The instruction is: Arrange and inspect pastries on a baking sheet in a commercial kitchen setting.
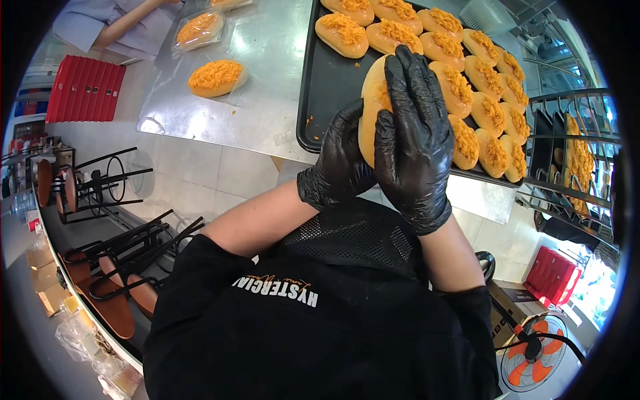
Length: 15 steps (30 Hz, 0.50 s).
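Both my hands wear black gloves and hold one oval bun [369, 127] between them, tilted up over the baking tray's near part. My left hand [342, 157] grips its lower left side. Laid along its right side, my right hand [417, 127] covers much of the orange topping with long, straight fingers. Behind and to the right, rows of buns with orange shredded topping [490, 113] sit on the dark baking tray [333, 100]. Left of the tray, a topped bun [217, 78] lies on the metal table [270, 73], with clear plastic around its right end.
Another bun in a clear bag [199, 30] lies farther back, near a co-worker's arm [130, 23]. Red crates [87, 89] stand at the left, above upturned stools [100, 177]. A metal rack [573, 147] with more trays is at the right; an orange fan [533, 350] stands below.
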{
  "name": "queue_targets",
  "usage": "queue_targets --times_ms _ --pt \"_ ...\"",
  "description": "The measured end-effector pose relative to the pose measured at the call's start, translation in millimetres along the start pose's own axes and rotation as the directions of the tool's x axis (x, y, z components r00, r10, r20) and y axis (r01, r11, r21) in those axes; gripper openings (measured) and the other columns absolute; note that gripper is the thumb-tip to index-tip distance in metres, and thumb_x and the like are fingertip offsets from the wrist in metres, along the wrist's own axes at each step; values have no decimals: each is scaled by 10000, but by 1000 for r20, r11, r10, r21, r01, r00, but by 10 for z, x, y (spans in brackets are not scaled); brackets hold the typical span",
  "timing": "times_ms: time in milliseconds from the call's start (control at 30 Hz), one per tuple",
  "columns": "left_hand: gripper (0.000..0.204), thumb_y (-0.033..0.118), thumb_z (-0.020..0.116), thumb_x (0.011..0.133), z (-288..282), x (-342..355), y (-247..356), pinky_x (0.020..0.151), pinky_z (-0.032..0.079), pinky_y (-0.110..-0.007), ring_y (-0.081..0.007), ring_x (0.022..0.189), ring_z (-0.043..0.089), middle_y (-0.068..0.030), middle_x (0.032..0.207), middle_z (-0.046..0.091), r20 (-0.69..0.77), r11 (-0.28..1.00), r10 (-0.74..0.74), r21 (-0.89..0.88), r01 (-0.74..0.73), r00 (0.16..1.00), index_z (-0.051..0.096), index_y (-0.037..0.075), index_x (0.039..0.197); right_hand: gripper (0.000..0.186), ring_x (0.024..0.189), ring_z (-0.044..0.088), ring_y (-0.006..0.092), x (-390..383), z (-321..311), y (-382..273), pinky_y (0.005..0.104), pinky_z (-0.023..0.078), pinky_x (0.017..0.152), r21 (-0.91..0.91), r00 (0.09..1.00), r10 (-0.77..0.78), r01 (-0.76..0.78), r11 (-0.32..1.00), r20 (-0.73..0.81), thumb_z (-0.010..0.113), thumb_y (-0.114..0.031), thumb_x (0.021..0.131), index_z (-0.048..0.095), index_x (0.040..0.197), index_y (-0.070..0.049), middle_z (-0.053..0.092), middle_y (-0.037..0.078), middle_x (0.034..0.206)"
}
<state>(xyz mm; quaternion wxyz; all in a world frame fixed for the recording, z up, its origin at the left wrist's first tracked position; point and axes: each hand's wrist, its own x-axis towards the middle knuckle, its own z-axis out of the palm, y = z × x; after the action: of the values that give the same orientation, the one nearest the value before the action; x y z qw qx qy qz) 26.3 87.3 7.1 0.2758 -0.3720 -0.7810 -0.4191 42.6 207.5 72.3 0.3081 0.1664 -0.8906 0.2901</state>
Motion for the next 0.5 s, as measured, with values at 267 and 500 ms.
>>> queue_targets --times_ms 267,500 --pt "534 128 792 774 110 -228 -39 926 538 -423 -345 1055 662 -210 1234 646 13 908 -299 -305 288 954 587 -36 1238 466 1328 517 395 67 -75 70 470 406 1129 4 998 -18 18 1000 -52 528 -33 904 560 1362 47 529 236 1446" --pt "607 69 735 849 115 -243 -40 1077 466 -358 -306 1166 617 -201 1369 567 -44 986 -119 -120 113 992 446 -36 1372 455 1329 516 381 27 84 93 473 399 1131 0 998 42 -42 999 36 518 -25 909 562 1356 51 530 228 1448"
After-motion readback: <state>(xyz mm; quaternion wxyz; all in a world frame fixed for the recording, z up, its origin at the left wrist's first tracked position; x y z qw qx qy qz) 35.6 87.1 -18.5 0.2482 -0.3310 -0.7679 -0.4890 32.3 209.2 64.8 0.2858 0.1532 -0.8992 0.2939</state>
